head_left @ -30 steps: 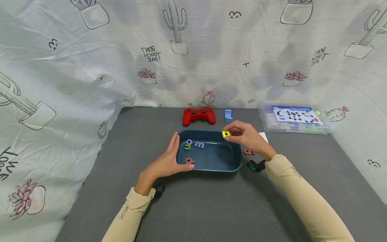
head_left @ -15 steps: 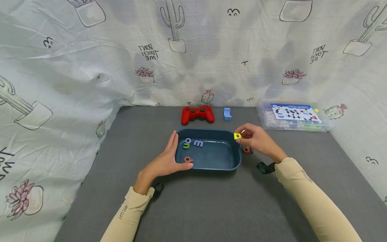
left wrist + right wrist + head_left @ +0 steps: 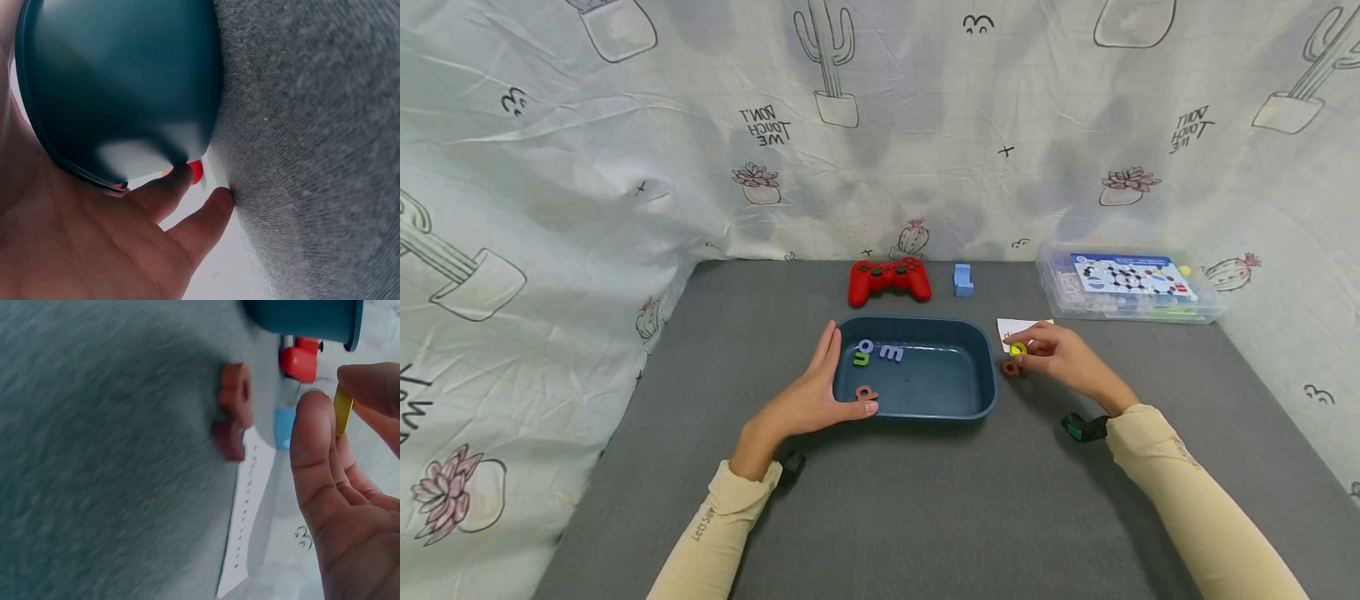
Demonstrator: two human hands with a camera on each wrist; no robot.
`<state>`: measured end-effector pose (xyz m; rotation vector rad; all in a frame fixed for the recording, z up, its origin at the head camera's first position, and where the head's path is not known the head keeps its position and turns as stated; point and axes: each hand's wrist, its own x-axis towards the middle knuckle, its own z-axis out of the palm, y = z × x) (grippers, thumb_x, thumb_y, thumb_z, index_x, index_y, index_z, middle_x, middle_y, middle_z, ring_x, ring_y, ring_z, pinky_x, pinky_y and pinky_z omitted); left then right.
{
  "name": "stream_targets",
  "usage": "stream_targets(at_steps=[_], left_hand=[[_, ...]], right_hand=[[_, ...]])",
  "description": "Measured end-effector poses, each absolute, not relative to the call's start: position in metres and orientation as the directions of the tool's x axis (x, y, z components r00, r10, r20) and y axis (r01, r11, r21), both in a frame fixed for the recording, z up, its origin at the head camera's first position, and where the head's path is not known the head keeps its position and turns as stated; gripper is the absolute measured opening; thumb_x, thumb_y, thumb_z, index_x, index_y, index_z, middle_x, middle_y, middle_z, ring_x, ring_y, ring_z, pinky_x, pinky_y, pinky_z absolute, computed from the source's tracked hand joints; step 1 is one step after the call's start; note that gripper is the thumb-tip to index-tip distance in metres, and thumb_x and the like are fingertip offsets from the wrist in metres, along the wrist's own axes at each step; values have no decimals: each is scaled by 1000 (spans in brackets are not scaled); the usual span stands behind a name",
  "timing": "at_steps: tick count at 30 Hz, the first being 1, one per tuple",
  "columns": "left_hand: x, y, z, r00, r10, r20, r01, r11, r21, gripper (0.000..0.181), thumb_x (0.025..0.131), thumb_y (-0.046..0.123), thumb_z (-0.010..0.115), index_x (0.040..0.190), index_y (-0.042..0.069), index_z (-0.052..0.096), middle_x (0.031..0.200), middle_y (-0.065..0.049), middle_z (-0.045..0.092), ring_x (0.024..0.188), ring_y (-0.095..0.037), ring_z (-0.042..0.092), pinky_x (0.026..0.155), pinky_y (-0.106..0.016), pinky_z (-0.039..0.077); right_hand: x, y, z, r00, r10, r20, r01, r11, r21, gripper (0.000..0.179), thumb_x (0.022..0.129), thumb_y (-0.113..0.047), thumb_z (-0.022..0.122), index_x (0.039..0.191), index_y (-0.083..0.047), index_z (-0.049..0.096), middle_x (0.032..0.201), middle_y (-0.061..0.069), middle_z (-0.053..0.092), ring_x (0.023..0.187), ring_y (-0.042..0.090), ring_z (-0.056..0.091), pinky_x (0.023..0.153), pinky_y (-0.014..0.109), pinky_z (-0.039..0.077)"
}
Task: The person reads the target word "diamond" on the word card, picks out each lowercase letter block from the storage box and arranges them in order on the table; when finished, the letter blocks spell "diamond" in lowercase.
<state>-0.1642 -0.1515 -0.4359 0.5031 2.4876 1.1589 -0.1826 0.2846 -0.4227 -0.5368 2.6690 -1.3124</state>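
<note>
My left hand point(image 3: 808, 407) lies against the left end of a dark teal tray point(image 3: 936, 383), thumb along the near rim and straight fingers along the outer wall. In the left wrist view, the fingers point(image 3: 203, 225) touch the tray's outside near the table. My right hand point(image 3: 1063, 358) pinches a small yellow letter point(image 3: 1017, 350) between thumb and fingers, right of the tray. Below it on the table is a reddish-brown letter point(image 3: 236, 394), with a darker red piece point(image 3: 229, 440) against it. Inside the tray lie a purple m point(image 3: 892, 354), a purple ring-shaped letter point(image 3: 866, 346), a green letter point(image 3: 861, 359) and a brown letter point(image 3: 866, 393).
A white paper point(image 3: 1011, 327) with printing lies partly behind my right hand. Behind the tray are a red game controller point(image 3: 889, 281) and a light blue block point(image 3: 963, 281). A clear plastic case point(image 3: 1135, 283) stands at the back right, before a patterned cloth.
My right hand has carried the yellow letter from over the tray's far right corner rightward and down, above the brown letters. The paper shows more now. My left hand stays at the tray.
</note>
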Motion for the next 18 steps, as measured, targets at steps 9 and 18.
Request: stream_targets(at_steps=[9, 18], left_hand=[[-165, -151, -435, -877, 447, -175, 157, 611, 776, 135, 85, 67, 80, 171, 23, -14, 175, 9, -25, 163, -30, 4, 123, -64, 25], [-166, -150, -437, -878, 444, -177, 162, 624, 765, 135, 85, 66, 81, 171, 23, -14, 175, 10, -25, 163, -30, 4, 122, -65, 26]], right_hand=[[-180, 294, -427, -958, -288, -20, -150, 554, -819, 31, 100, -3, 73, 128, 7, 68, 118, 21, 72, 105, 28, 71, 81, 24, 56], [-176, 308, -431, -969, -244, 21, -162, 571, -805, 20, 98, -5, 75, 116, 4, 69, 113, 19, 72, 99, 15, 68, 81, 21, 55]])
